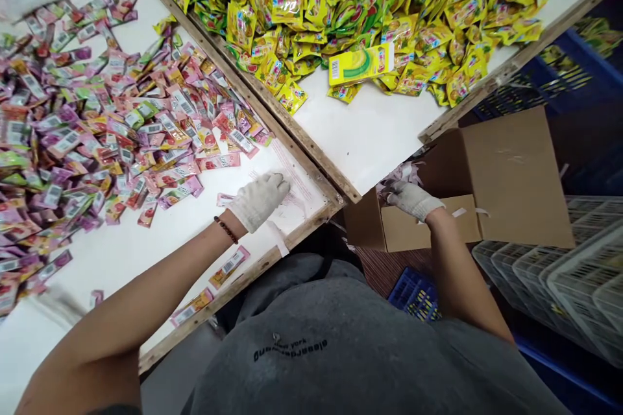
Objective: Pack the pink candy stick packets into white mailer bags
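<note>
The left hand is curled over the table; the right hand, half-curled, meets packets at the box. Whether either grips, I cannot tell.

We take this for a packing area in a factory or warehouse: under our left fingers lies a white, wood-edged tabletop strewn with loose pink and purple sachets, and ahead of our right fingers a second tabletop is heaped with yellow packets. Just right of those fingers we see an open cardboard box, then clear plastic crates and a blue crate.
</note>
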`<action>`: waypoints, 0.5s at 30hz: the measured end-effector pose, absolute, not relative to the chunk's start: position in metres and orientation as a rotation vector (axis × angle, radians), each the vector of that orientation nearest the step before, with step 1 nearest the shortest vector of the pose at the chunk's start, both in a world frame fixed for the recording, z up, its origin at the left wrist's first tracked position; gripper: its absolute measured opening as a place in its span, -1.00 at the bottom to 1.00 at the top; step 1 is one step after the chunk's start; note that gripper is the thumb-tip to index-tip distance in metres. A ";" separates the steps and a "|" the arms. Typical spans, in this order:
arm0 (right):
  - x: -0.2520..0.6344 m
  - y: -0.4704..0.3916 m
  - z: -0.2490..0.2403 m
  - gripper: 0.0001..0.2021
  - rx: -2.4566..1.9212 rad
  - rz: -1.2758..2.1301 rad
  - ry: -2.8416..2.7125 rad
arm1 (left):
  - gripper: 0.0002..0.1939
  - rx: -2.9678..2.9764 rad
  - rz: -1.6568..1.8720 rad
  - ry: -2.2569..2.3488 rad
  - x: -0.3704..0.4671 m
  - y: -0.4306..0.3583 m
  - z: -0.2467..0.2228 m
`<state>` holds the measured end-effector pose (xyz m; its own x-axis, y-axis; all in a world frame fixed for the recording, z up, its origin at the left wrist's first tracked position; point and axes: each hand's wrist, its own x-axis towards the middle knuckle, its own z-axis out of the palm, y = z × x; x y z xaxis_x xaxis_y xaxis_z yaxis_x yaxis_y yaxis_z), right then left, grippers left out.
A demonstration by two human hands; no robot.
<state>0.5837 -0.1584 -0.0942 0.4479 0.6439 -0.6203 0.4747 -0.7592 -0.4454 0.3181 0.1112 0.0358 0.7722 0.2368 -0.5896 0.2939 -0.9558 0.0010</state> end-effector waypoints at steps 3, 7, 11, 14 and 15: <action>0.575 -0.152 -0.057 -0.76 -2.383 1.428 -1.091 | -0.77 2.745 -0.789 0.522 0.323 0.120 0.035; 0.551 -0.134 0.005 -0.71 -1.871 1.592 -1.383 | -0.85 2.338 -0.312 0.711 0.322 0.148 0.035; 0.501 -0.077 0.040 -0.72 -1.826 1.207 -1.633 | -0.81 2.150 -0.076 0.870 0.311 0.158 0.040; 0.458 -0.022 0.040 -0.65 -2.011 1.011 -1.737 | -0.86 2.256 -0.197 0.921 0.299 0.149 0.044; 0.446 -0.007 0.037 -0.61 -2.096 0.998 -1.745 | -0.87 2.331 -0.272 0.920 0.296 0.144 0.045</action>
<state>0.4463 -0.0068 0.0374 0.0554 0.9358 -0.3481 0.7742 -0.2604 -0.5769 0.2961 0.1442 0.0451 0.7374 0.5492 -0.3931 0.6747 -0.5717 0.4669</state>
